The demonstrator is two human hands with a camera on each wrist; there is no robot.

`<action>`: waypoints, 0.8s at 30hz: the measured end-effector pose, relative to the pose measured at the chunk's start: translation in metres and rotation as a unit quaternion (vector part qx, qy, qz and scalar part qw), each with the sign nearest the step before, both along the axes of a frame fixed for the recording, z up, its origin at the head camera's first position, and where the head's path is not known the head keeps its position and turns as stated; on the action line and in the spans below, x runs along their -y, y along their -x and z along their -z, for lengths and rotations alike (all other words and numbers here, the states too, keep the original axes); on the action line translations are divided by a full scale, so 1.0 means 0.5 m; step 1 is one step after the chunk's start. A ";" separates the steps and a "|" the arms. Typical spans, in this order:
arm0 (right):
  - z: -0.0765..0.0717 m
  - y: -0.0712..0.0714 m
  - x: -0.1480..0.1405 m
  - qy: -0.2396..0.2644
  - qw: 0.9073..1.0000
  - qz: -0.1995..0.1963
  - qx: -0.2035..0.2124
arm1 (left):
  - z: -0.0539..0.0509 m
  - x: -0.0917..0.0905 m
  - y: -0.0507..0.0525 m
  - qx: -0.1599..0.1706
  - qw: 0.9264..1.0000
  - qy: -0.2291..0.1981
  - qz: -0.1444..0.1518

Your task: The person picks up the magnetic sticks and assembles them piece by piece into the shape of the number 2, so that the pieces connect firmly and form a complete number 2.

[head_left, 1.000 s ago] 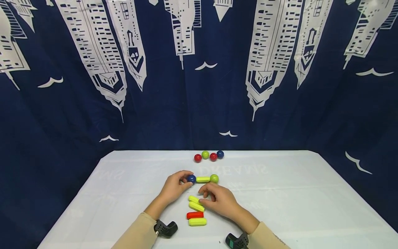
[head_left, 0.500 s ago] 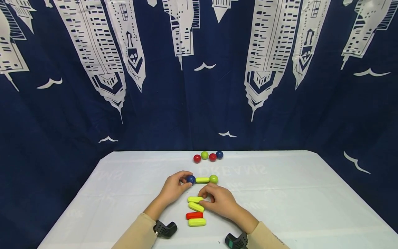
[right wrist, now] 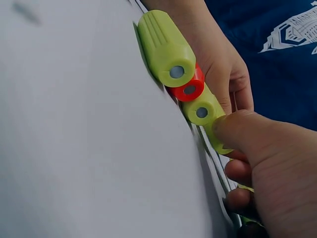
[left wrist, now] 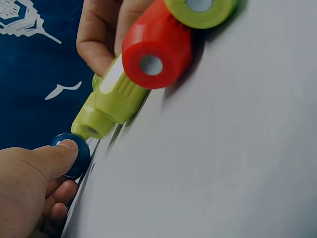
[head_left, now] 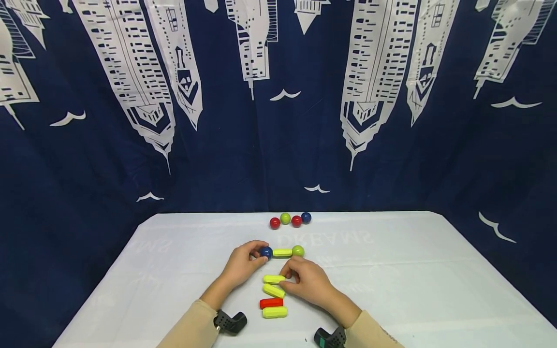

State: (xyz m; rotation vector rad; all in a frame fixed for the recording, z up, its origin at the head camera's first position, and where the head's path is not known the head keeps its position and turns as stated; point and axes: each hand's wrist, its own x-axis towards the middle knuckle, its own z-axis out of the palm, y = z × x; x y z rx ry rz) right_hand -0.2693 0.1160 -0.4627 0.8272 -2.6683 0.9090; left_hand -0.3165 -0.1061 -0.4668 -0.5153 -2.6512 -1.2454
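Note:
My left hand [head_left: 241, 263] pinches a blue ball [head_left: 266, 253] between thumb and fingers. That ball is in line with a yellow-green magnetic rod [head_left: 282, 253], which has a green ball [head_left: 298, 250] at its far end. Nearer me, my right hand [head_left: 309, 280] pinches the right end of another yellow-green rod [head_left: 273, 279], lying level on the table. Close below it lie a slanted yellow-green rod [head_left: 273, 290], a red rod [head_left: 271, 303] and a further yellow-green rod [head_left: 275, 312]. In the right wrist view, grey discs show in the rod ends, and the thumb [right wrist: 242, 131] covers part of the pinched rod.
Along the back edge of the white table [head_left: 383, 280] sit two red balls [head_left: 274, 223], a green ball [head_left: 285, 218] and a blue ball [head_left: 306, 217]. A dark blue printed cloth [head_left: 261, 145] hangs behind the table.
The rod at my right fingers has turned from slanted to level, and the fingers now pinch its right end. My left hand keeps its grip on the blue ball.

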 end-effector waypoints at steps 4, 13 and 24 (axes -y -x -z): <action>-0.007 -0.005 -0.008 0.021 1.000 0.014 0.006 | 0.005 0.002 -0.002 -0.007 1.000 0.001 -0.003; -0.003 -0.012 -0.067 0.059 0.990 0.128 0.009 | 0.005 0.001 -0.001 -0.012 1.000 -0.002 -0.004; 0.001 -0.014 -0.087 0.062 0.977 0.203 0.008 | 0.004 0.000 0.000 -0.007 1.000 0.001 0.000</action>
